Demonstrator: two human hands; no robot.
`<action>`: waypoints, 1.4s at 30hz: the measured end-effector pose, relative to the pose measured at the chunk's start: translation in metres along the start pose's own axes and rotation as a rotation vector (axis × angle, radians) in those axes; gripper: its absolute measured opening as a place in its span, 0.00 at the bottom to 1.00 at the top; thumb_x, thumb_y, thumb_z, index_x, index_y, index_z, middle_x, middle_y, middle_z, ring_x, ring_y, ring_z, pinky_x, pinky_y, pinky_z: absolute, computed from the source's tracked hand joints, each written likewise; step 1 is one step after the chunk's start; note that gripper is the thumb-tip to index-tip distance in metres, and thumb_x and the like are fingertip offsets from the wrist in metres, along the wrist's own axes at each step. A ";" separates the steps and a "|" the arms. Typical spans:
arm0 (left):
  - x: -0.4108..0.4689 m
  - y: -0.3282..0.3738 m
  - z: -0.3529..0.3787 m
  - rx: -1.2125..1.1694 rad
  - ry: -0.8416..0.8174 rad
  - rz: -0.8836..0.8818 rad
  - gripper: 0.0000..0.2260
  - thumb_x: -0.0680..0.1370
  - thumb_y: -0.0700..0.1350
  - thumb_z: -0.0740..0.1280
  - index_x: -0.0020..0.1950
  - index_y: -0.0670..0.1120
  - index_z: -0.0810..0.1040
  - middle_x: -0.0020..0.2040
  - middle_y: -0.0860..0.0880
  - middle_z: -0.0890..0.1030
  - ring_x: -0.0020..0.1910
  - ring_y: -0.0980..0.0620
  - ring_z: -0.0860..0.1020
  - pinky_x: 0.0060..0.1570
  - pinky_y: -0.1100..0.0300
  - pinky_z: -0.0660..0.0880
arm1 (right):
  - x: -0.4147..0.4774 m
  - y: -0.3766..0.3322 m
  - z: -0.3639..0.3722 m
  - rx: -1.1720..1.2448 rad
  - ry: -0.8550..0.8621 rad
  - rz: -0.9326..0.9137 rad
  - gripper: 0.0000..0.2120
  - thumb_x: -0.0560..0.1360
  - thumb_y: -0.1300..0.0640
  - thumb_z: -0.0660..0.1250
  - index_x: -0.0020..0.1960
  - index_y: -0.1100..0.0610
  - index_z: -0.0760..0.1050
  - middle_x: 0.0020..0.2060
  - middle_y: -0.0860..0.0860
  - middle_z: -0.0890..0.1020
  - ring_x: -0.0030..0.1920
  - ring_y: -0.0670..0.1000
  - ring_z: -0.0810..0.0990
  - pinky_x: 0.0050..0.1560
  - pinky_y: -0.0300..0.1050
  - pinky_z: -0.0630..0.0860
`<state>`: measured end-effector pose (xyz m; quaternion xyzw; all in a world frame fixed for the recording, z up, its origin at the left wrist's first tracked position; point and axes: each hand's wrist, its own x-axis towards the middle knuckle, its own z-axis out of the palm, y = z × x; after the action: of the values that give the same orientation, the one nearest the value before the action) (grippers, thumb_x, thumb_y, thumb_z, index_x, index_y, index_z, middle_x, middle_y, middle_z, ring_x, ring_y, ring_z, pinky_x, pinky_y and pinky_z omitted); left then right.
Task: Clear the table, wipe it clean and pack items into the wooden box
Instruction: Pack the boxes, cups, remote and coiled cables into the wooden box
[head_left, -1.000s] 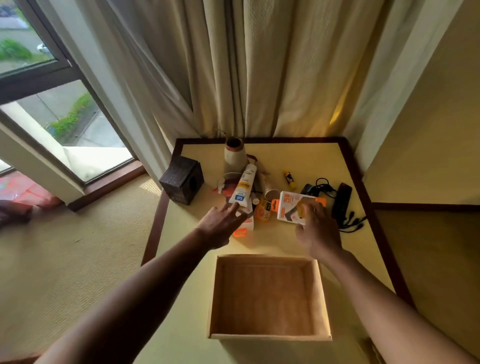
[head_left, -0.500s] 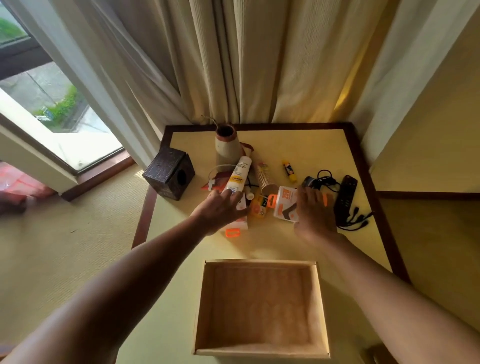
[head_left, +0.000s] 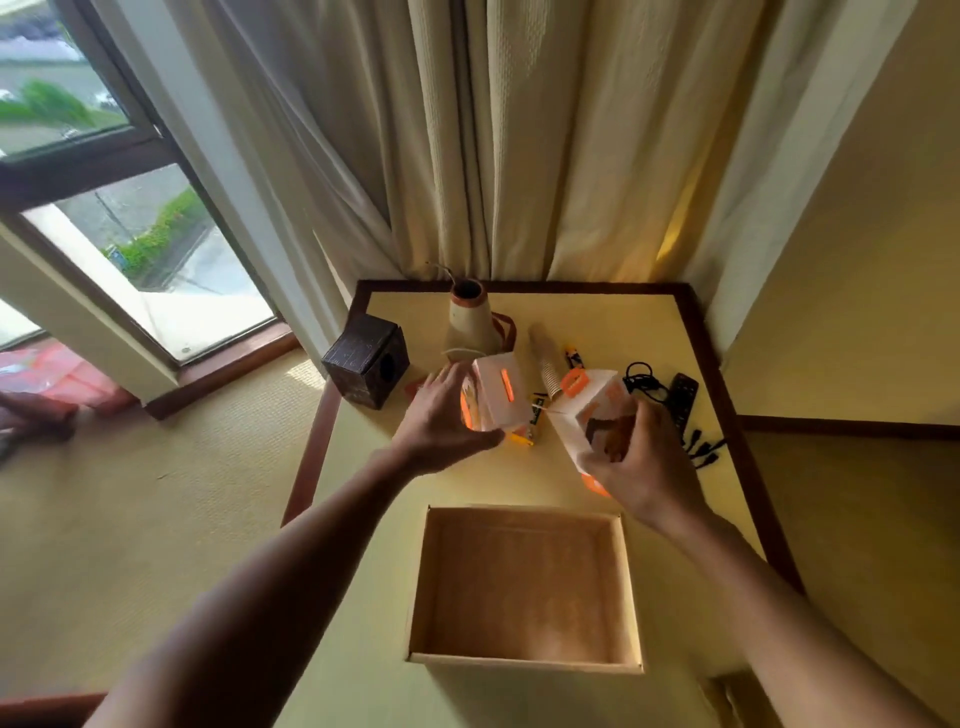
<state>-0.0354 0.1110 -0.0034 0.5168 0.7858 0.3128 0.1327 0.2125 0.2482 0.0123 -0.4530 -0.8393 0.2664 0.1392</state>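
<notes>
An open wooden box (head_left: 631, 582) sits empty at the table's near edge. My left hand (head_left: 441, 421) grips a white-and-orange carton (head_left: 496, 389), lifted above the table's middle. My right hand (head_left: 639, 462) holds a second white-and-orange package (head_left: 589, 410) tilted just beyond the box's far right corner. Small orange and yellow items (head_left: 530, 431) lie between the two hands. A ribbed tube (head_left: 545, 364) and a yellow marker (head_left: 574, 357) lie behind them. The yellow table (head_left: 623, 322) has a dark brown rim.
A tan vase (head_left: 470, 325) stands at the table's back. A dark cube with a round hole (head_left: 366, 361) overhangs the left edge. Black cables (head_left: 644, 379) and a black remote (head_left: 683, 397) lie at the right. Curtains hang behind; a window is at left.
Both hands have lifted their cartons off the table; earlier they rested flat on the clutter. The white tube the left hand touched is no longer visible. The camera has moved closer.
</notes>
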 end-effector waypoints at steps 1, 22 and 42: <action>-0.011 0.009 -0.004 -0.084 0.071 -0.060 0.40 0.67 0.64 0.76 0.73 0.49 0.68 0.66 0.49 0.76 0.63 0.49 0.74 0.62 0.44 0.77 | -0.012 -0.005 -0.005 0.056 0.010 -0.005 0.44 0.65 0.39 0.77 0.73 0.54 0.63 0.64 0.54 0.73 0.63 0.55 0.73 0.53 0.48 0.76; -0.169 0.098 0.048 0.345 -0.075 -0.433 0.26 0.80 0.63 0.62 0.72 0.53 0.58 0.69 0.35 0.63 0.58 0.35 0.78 0.47 0.48 0.82 | -0.138 -0.026 0.046 -0.175 -0.300 0.150 0.52 0.70 0.25 0.61 0.81 0.48 0.41 0.69 0.60 0.67 0.67 0.59 0.71 0.61 0.51 0.74; -0.143 0.048 0.069 0.982 -0.547 -0.082 0.26 0.81 0.63 0.59 0.74 0.49 0.73 0.69 0.47 0.77 0.71 0.41 0.64 0.71 0.46 0.59 | -0.129 -0.020 0.069 -0.220 -0.461 0.222 0.46 0.73 0.33 0.68 0.81 0.51 0.51 0.76 0.59 0.59 0.73 0.60 0.67 0.69 0.54 0.70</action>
<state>0.0983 0.0207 -0.0427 0.5491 0.7956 -0.2404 0.0874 0.2372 0.1093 -0.0320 -0.4819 -0.8180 0.2835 -0.1354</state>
